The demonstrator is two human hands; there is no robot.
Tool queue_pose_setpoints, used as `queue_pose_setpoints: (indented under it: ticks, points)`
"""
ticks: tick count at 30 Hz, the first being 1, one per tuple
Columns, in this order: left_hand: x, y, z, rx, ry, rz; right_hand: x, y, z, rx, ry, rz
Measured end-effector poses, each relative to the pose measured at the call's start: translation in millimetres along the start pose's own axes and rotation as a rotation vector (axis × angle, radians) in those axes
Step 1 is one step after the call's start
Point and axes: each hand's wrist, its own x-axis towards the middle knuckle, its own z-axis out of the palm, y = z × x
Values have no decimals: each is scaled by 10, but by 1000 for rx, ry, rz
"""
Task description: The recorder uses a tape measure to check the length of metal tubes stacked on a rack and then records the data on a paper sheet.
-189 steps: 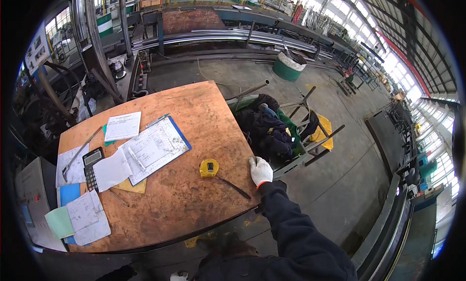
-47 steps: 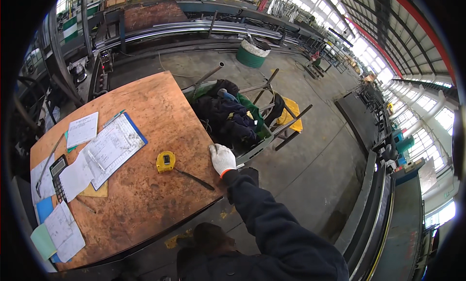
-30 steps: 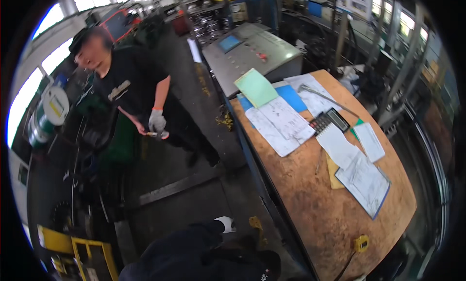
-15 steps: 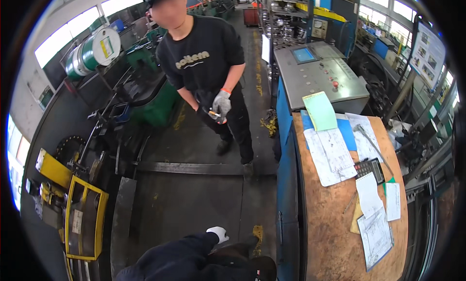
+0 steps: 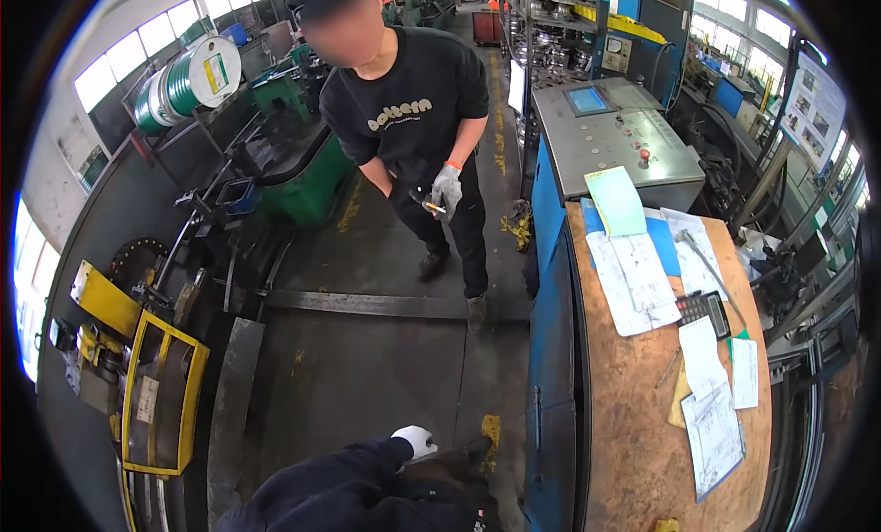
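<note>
My left hand (image 5: 418, 442), in a white glove, is low in the picture at the end of a dark sleeve (image 5: 344, 481). It is held in front of my body, above the dark floor. The back of the glove faces up and the fingers are bent down out of sight, so I cannot tell if anything is in them. My right hand is not in view. A person in a black shirt (image 5: 413, 91) stands facing me, a grey-gloved hand (image 5: 447, 190) holding a small thin object, too small to name.
To my right is a wooden-topped desk (image 5: 633, 440) with papers (image 5: 633, 284), a calculator (image 5: 705, 313) and a hammer (image 5: 711, 266). Beyond it stands a control console (image 5: 606, 146). A yellow-framed guard (image 5: 165, 394) is at left. A metal beam (image 5: 367, 304) crosses the floor ahead.
The view has shifted a little, so the surroundings sit slightly to the right. The person's gloved hand has moved slightly. A small yellow patch now shows at the desk's near edge.
</note>
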Motion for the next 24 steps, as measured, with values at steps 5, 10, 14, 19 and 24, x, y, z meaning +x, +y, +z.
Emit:
queue_pose_setpoints:
  ticks: [5,10,14,19,24]
  points:
    - [-308,132,-24,-10,-42,82,-91,-233,-288,101,-106,78]
    - [-471,169,4,19,-50,61,-103,-446,-940,445,-265,263]
    - [-465,-74,142,-10,39,240,-136,-457,-973,574,-225,322]
    - [106,-118,-102,488,-213,661,-326,-537,-577,174,-301,-6]
    - [-59,1979,127,433,-351,1093,-336,-593,-661,696,-147,654]
